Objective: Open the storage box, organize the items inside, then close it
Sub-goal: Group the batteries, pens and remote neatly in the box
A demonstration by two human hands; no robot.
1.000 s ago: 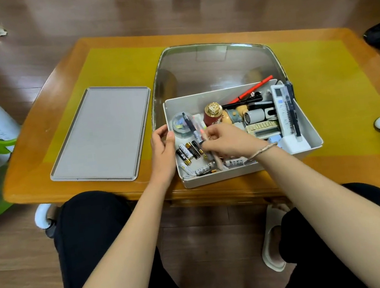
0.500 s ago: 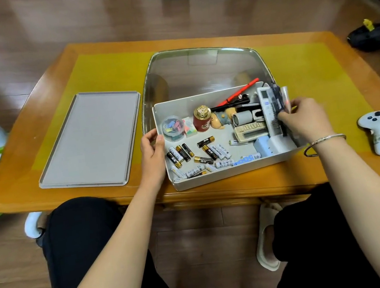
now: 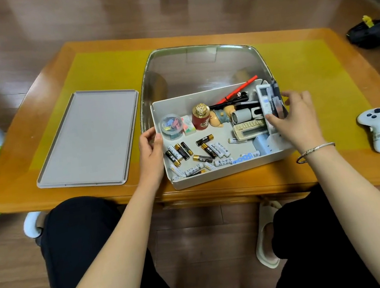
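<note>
- The open storage box (image 3: 212,177) stands at the near edge of the desk (image 3: 331,174), its lid (image 3: 88,139) flat beside it toward the left edge.
- The left hand (image 3: 150,153) grips the box's left wall, fingers curled over it.
- The right hand (image 3: 298,118) grasps the white remote (image 3: 264,98) and dark pens (image 3: 277,102) at the box's right wall.
- Loose batteries (image 3: 199,153) lie on the box floor.

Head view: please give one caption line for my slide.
Left hand steadies the open storage box; right hand grips remotes.

Left hand (image 3: 150,148) holds the open storage box (image 3: 214,176); right hand (image 3: 297,116) grips dark items (image 3: 276,102) at its right end.
</note>
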